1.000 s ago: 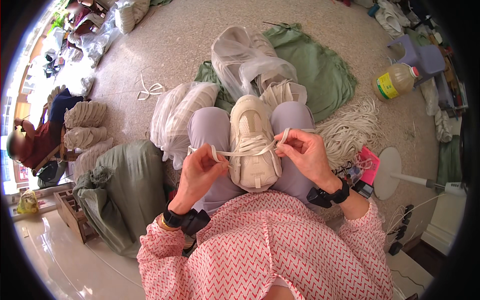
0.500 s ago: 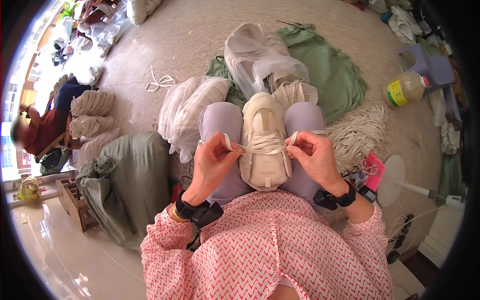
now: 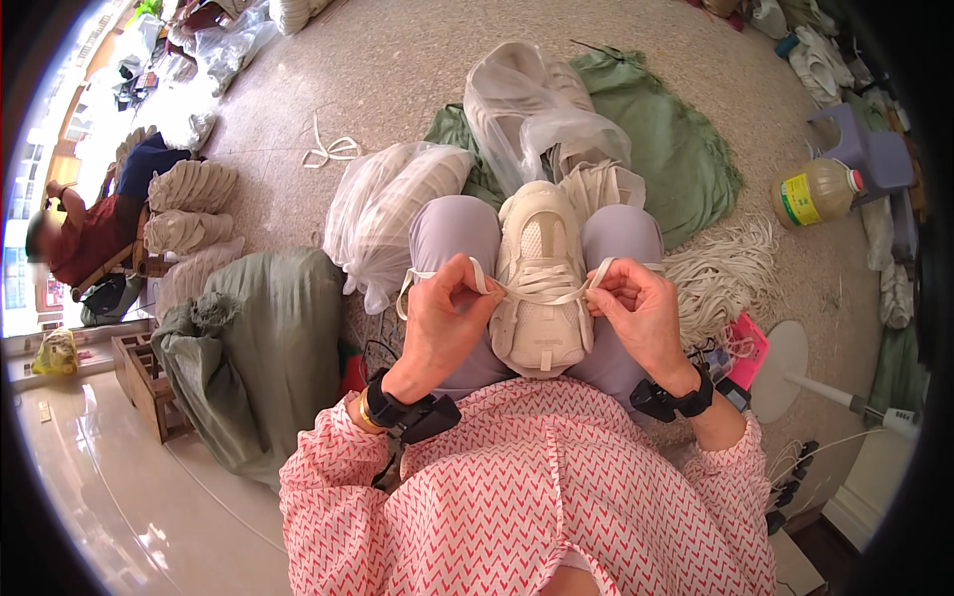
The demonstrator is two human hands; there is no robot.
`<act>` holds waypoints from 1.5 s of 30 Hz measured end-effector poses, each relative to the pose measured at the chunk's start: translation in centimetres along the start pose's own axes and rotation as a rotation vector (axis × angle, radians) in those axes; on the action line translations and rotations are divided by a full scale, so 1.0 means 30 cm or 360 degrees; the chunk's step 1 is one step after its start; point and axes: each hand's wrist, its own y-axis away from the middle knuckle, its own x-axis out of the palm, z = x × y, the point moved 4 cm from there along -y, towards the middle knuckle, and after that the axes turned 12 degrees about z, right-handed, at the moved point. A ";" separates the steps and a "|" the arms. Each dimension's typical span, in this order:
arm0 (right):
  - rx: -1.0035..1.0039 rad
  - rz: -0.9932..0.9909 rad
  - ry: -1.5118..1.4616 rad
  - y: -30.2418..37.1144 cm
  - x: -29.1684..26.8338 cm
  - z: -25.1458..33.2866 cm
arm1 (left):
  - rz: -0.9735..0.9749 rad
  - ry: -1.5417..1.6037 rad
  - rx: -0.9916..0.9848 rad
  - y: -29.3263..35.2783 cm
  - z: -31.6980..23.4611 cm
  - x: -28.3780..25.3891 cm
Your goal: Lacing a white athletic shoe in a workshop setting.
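Note:
A cream sneaker (image 3: 538, 346) rests between my knees, its toe pointing away from me. White shoelace (image 3: 546, 296) crosses its tongue and runs out to both sides. At the shoe's left, my left hand (image 3: 440, 316) pinches one end of the lace between thumb and fingers, and a loop stands above the grip. My right hand (image 3: 639, 306) pinches the other end at the right side, also with a loop above it. The lace between the two hands lies across the front of the shoe. Both hands are close to the shoe.
Clear plastic bags of shoes (image 3: 396, 204) lie beyond my knees, near a green sack (image 3: 666, 129). On the right are a heap of white laces (image 3: 725, 263), a bottle (image 3: 817, 194) and a purple stool (image 3: 874, 149). Leftward sit a grey-green sack (image 3: 273, 348), stacked shoes (image 3: 189, 230) and another person (image 3: 84, 233).
The whole view has shifted slightly, so the scene sits a little further right. Both hands keep their pinch on the lace at the shoe's sides.

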 end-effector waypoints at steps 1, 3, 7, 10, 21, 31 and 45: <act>0.0005 0.0000 0.0005 0.000 0.000 0.002 | -0.0012 -0.0113 0.0055 -0.001 -0.001 0.002; 0.0001 0.0001 0.0001 0.001 0.003 0.004 | -0.0026 -0.0226 0.0110 0.001 -0.007 0.005; -0.0018 -0.0032 -0.0006 0.002 0.003 -0.002 | 0.0048 -0.0368 0.0078 -0.007 -0.031 0.014; -0.0024 -0.0100 0.0048 0.001 0.006 0.000 | 0.0057 -0.0364 -0.0003 -0.015 -0.025 0.008; -0.0305 -0.0205 0.0539 0.005 0.014 0.052 | -0.0206 -0.0595 0.0105 0.000 -0.028 0.021; -0.0313 -0.0033 0.0944 0.062 0.049 0.081 | -0.0135 -0.0682 0.0244 0.020 -0.045 0.040; -0.0594 -0.0009 0.1480 0.073 0.107 0.097 | -0.0065 -0.0889 0.0407 0.028 -0.084 0.057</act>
